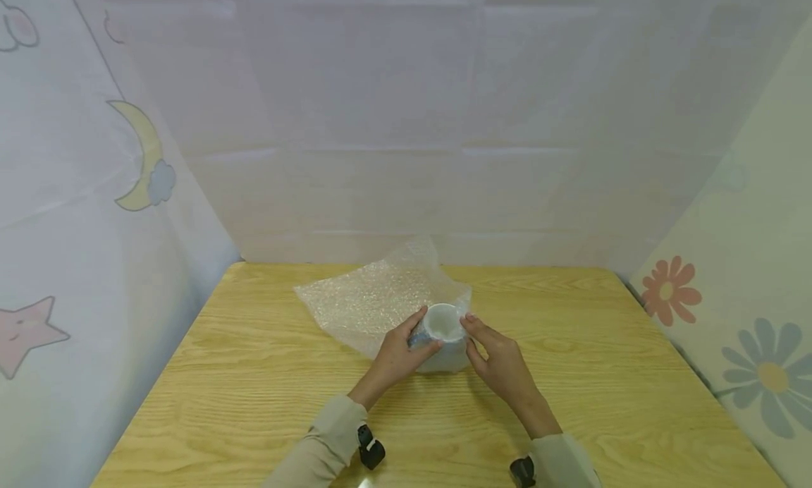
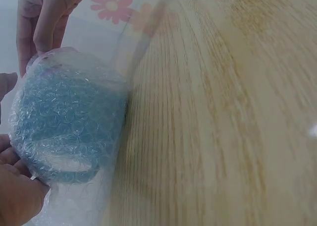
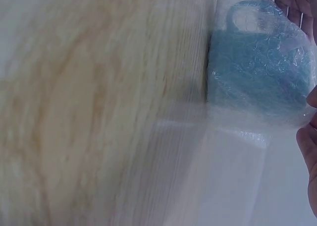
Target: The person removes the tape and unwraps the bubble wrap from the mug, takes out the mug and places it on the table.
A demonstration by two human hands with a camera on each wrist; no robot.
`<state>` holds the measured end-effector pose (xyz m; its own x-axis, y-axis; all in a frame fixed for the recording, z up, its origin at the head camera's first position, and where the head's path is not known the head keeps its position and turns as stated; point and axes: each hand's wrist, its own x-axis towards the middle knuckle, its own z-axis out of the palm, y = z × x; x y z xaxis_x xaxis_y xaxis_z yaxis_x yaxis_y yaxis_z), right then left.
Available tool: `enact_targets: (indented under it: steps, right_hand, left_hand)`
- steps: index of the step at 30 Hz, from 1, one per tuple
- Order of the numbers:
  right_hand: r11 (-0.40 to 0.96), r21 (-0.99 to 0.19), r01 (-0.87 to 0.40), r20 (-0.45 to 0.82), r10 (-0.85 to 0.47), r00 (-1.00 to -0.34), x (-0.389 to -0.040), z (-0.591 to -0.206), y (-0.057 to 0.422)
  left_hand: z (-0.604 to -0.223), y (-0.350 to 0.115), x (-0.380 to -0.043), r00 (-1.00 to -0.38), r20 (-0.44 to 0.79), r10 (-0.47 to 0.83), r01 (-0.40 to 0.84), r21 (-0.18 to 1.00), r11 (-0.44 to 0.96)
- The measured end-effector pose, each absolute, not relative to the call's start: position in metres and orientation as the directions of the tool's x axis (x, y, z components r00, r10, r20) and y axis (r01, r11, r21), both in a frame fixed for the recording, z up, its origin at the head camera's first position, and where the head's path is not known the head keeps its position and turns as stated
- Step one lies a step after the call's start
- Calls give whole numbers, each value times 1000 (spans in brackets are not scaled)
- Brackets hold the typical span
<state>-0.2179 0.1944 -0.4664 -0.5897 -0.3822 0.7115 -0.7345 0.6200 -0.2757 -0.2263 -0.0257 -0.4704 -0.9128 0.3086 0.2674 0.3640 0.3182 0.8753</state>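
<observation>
Left hand (image 1: 397, 354): curled round the mug (image 1: 443, 324), likely steadying it.
Right hand (image 1: 504, 363): we pinch bubble wrap (image 1: 374, 301), probably for snugness.

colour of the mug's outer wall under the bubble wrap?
Greenish blue. The mug shows best in the left wrist view, through the clear bubble wrap.

Printed sheets (image 1: 63, 163) — yellow moon (image 1: 149, 144), pink star (image 1: 28, 335), red flower (image 1: 669, 290) — flank a wooden table (image 1: 241, 396).

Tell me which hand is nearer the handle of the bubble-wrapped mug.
The left hand: it lies close by the handle of the mug, whereas the right hand is toward the side away from the handle.
</observation>
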Motion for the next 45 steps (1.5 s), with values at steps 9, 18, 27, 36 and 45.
enact_targets:
  steps: [9, 18, 27, 36, 45]
  right_hand:
    - [640, -244, -729, 727, -376, -574, -219, -465, 194]
    - [646, -237, -726, 737, -367, -567, -219, -467, 195]
    - [644, -215, -734, 729, -394, -560, -220, -464, 195]
    - [662, -195, -724, 731, -394, -557, -218, -464, 194]
    - [639, -251, -727, 758, -337, -559, -219, -464, 193]
  left_hand:
    - [-476, -20, -228, -914, 303, 269, 377, 878, 294]
    - [-479, -14, -228, -925, 312, 218, 365, 888, 279]
    - [-476, -16, -229, -943, 275, 189, 320, 906, 278]
    - [-478, -17, -229, -950, 251, 187, 296, 916, 273]
    - [-477, -17, -229, -952, 250, 175, 288, 926, 244]
